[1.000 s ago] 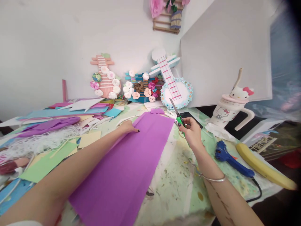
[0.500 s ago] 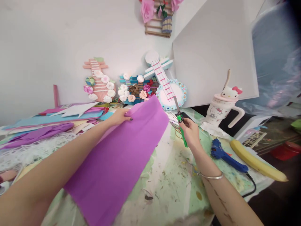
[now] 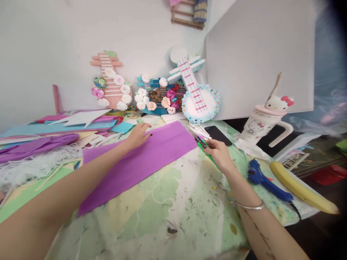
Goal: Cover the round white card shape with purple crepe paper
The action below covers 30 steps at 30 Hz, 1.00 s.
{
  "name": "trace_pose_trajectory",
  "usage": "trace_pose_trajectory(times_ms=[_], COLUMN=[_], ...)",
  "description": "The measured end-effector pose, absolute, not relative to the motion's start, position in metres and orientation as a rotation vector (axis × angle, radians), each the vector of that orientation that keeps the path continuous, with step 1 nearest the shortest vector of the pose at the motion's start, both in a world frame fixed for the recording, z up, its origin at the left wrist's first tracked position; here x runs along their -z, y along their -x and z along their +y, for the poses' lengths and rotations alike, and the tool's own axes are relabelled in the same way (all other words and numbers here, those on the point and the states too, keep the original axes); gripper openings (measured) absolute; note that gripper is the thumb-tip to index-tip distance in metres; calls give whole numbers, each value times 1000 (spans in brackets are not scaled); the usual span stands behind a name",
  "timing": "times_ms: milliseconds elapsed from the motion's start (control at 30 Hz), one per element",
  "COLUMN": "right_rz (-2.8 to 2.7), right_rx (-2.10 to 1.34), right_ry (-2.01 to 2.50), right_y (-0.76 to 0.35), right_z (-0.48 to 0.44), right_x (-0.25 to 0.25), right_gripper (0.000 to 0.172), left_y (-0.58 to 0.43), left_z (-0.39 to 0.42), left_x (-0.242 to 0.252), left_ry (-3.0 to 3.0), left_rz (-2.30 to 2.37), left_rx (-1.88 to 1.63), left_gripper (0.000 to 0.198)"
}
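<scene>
A long strip of purple crepe paper (image 3: 141, 159) lies flat across the stained green table cover (image 3: 173, 213), running from lower left to upper right. My left hand (image 3: 138, 134) rests on its far upper edge, fingers stretched flat on the paper. My right hand (image 3: 219, 154) is closed around green-handled scissors (image 3: 202, 144), whose tips sit at the paper's right end.
A blue glue gun (image 3: 264, 180) and a banana (image 3: 300, 187) lie at the right. A cat-themed mug (image 3: 264, 122), a dark phone (image 3: 218, 135), paper-flower crafts (image 3: 157, 95) and a stack of coloured sheets (image 3: 67, 124) stand behind. White shredded strands (image 3: 35, 166) lie at the left.
The purple paper, lifted at its far end half a second ago, now lies flat and turned more crosswise. The scissors dropped from pointing upward to the paper's right edge.
</scene>
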State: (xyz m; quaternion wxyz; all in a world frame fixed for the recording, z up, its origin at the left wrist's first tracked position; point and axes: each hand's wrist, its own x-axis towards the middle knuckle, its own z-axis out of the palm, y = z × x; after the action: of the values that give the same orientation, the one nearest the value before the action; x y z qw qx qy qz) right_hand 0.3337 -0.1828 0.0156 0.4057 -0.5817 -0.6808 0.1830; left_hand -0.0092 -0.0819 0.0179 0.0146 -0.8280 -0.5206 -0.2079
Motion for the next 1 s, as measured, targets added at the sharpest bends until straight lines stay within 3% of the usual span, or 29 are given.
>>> trace_pose_trajectory(times_ms=[167, 400, 600, 767, 1000], right_rz=[-1638, -1613, -1553, -1803, -2208], right_rx=[-708, -751, -835, -852, -770], right_ry=[1595, 1704, 1585, 1486, 1570], right_y=[-329, -328, -342, -357, -352], right_z=[-187, -189, -188, -190, -194], right_x=[-24, -26, -26, -31, -40], right_gripper=[12, 11, 24, 34, 25], left_y=[37, 55, 67, 72, 73], left_z=[-119, -96, -87, -85, -89], left_x=[2, 29, 35, 36, 33], left_ry=[2624, 2454, 2407, 2335, 2255], left_rz=[-1614, -1865, -1970, -2079, -2161], left_rx=[604, 723, 918, 1112, 1465], left_gripper=[33, 40, 34, 32, 22])
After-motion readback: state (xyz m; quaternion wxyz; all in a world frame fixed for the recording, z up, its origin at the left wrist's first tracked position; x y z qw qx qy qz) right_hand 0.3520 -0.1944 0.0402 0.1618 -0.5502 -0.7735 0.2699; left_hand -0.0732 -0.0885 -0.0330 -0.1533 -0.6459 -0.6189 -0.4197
